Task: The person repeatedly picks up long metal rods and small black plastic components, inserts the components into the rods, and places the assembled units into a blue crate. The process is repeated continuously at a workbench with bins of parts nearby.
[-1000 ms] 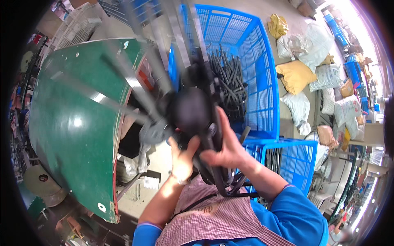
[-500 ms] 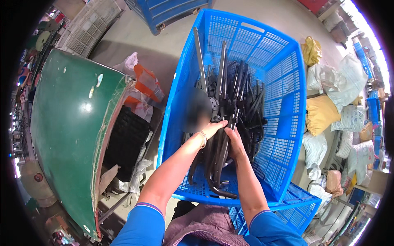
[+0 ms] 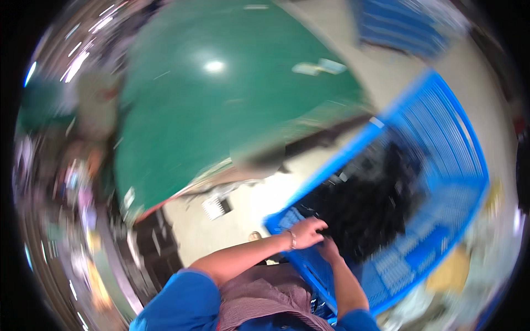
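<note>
The blue perforated plastic basket (image 3: 326,175) leans diagonally across the right half of the view. Inside it is a heap of black metal parts (image 3: 375,204), too smeared by motion to tell apart. Over the basket's near left corner, my left hand (image 3: 308,231), with a bracelet at the wrist, has its fingers curled at the edge of the heap. Something dark shows at its fingertips, but I cannot make out what. Just beside it is my right hand (image 3: 329,251), inside the basket and lower; its fingers are blurred against the dark parts.
A large green-topped table (image 3: 221,116) with a worn edge fills the upper left. Behind the basket stands a blue bin (image 3: 400,27). Yellow sacks (image 3: 450,270) and pale bags lie to the right. Pale floor (image 3: 215,231) shows between table and basket.
My view has swung left, so the table fills more of it and the basket sits further right. My hands, earlier on black metal tubes mid-basket, are now at its near left corner.
</note>
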The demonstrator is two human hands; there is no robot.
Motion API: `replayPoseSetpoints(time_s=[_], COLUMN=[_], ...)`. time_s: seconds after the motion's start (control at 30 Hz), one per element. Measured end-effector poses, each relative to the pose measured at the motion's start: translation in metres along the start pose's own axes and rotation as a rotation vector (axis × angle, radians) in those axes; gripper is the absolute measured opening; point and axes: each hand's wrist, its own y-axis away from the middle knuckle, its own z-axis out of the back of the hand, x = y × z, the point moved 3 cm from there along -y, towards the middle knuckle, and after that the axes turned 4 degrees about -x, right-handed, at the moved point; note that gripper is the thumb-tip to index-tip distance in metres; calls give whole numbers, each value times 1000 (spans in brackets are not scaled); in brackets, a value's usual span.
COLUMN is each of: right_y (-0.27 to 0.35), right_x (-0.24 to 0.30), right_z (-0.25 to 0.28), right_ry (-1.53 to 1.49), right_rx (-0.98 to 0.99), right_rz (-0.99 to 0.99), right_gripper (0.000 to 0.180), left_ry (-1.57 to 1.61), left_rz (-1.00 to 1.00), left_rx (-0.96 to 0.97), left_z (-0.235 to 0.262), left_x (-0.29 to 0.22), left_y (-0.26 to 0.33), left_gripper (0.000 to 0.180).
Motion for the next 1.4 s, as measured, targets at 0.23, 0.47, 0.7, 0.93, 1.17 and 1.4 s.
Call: replayPoseSetpoints(time_s=[0.23,0.47,0.7,0.93,1.17,1.4], right_y=[65,56,142,174,211,300], right_x=[11,188,466,546,578,672], right_z=[24,-48,-305,-490,-646,-787], right_ry=[540,817,1009,1286,1570,1520], right_rx=[86,273,677,912,1231,1295], right_rz=[525,610,867,1061,1156,1386], right_gripper=[26,27,35,43,42,44], left_ry=[-7,-27,147,462,494,277], left_rz=[114,371,863,1042,1098,2052], left_rx=[-298,-647,-919,-1292,-1585,-2805], left_z=[80,136,96,16,-48,-173], left_x=[18,117,195,238,319,296], left_y=[165,413,693,837,937,1185], left_gripper=[41,47,47,50,48,47])
